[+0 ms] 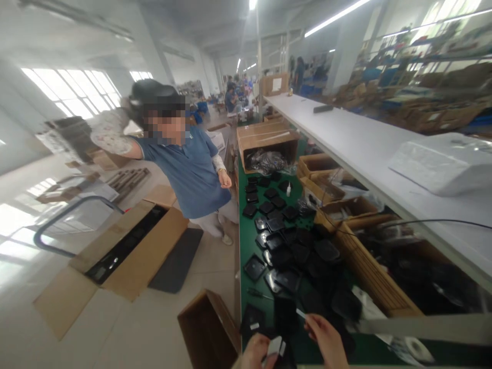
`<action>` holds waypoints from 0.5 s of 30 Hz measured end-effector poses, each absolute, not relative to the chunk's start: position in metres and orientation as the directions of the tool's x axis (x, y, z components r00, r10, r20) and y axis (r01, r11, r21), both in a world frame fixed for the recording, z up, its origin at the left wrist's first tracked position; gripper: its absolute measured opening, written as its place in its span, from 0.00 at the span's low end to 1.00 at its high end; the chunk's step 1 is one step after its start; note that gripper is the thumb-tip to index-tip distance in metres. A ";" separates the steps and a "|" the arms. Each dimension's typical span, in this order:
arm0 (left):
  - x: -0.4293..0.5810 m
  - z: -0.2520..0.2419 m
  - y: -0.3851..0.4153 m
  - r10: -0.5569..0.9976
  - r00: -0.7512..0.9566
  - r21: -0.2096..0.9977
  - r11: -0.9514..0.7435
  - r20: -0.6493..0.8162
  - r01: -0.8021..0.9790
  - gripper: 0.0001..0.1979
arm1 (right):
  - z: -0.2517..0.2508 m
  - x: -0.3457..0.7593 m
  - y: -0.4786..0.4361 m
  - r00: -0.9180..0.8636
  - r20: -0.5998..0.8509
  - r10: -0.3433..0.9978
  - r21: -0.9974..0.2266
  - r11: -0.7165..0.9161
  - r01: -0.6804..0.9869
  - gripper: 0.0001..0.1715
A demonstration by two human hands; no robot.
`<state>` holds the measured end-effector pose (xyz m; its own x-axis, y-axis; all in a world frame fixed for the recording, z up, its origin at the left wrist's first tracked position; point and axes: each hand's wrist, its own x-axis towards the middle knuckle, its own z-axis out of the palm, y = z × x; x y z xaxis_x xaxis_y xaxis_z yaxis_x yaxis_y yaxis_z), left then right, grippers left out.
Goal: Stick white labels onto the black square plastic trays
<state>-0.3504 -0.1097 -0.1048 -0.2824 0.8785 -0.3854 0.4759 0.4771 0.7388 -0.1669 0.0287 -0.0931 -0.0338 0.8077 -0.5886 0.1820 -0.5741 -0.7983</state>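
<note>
Gripping a black part point(277, 349), left hand point(257, 353) fingers; right hand point(326, 338) fingers pinching a white strip point(301, 313) above.

No lettering can be read anywhere at this workbench. A white label on the cardboard box point(273, 83), far beyond the hands, is blurred to a blank; small white stickers on the black parts point(251, 325) just ahead of the left hand point(257, 352) show no legible print.

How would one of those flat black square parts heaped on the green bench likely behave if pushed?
The black square parts look thin, rigid and flat, so one would probably slide on the green bench, not roll. Their glossy faces suggest slipperiness. They seem light.
</note>
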 end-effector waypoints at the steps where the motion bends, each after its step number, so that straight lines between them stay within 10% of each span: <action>1: -0.344 -0.108 -0.111 0.898 -0.246 0.737 0.440 -0.365 0.512 0.08 | -0.095 -0.159 0.034 0.001 -0.603 0.797 -0.782 -0.592 0.194 0.32; 15: -0.329 -0.087 -0.060 0.925 -0.133 0.790 0.375 -0.357 0.484 0.12 | -0.118 -0.179 0.055 -0.207 -0.610 0.765 -0.746 -0.466 0.475 0.23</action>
